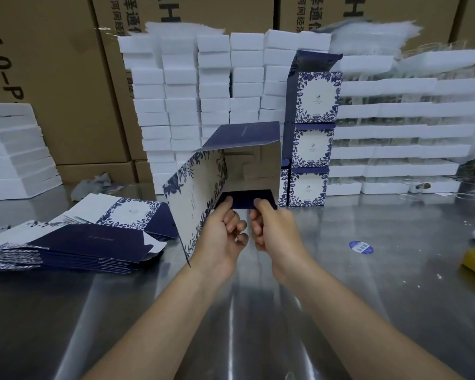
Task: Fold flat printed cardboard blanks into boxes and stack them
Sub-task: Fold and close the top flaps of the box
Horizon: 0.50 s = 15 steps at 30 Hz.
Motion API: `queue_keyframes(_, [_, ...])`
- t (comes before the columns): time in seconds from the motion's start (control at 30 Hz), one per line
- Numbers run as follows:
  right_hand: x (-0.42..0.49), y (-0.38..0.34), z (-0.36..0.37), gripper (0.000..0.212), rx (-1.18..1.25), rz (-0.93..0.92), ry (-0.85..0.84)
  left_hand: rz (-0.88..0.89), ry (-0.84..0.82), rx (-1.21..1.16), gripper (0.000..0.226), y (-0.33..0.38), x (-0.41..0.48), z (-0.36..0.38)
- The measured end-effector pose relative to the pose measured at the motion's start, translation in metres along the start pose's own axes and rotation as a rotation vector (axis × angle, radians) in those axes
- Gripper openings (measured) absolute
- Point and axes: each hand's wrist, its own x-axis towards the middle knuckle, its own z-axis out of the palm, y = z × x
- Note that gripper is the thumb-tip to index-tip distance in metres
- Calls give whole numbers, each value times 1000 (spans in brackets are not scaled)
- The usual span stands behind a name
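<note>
Head view: I log one half-formed box (254, 165) held clear above the desk (354, 283), centre frame, straight ahead of both wrists.
Box axis: the open tube runs away from me. Its mouth faces the camera and the white inside is visible, with tab shapes showing at the far end.
Side panel: printed side panel (188, 212) slopes down toward me on the left, passing beside my left wrist.
Lid: dark lid flap (244, 135) sticks up and back from the top edge.
Bottom flap: dark blue flap (247, 198) lies across the mouth's lower edge, long side left to right, just above the hands.
Left hand (222, 234): thumb on top of the flap, fingers curled beneath, pinching its left part.
Right hand (274, 231): same pinch on the flap's right part. The two hands are close together; I cannot tell if they touch.
Step (my judgement): tuck this flap inward, away from me, to close that end.
Flat blanks (74, 239): fanned pile on the desk, left of the box and nearer my left hand.
Finished stack (310, 149): three printed boxes in an upright column, beyond and right of the held box, nearer my right hand.
Backdrop: white foam trays (187, 105) piled against brown cartons (52, 78).
</note>
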Motion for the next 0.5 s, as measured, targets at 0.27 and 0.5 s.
queue_keyframes(0.27, [-4,2,3,42,32,-21,-22,15,-2,144,58,-8,-4,4])
queue_keyframes(0.5, [-6,3,4,55,-24,-27,-88,-9,-15,146,58,-6,0,2])
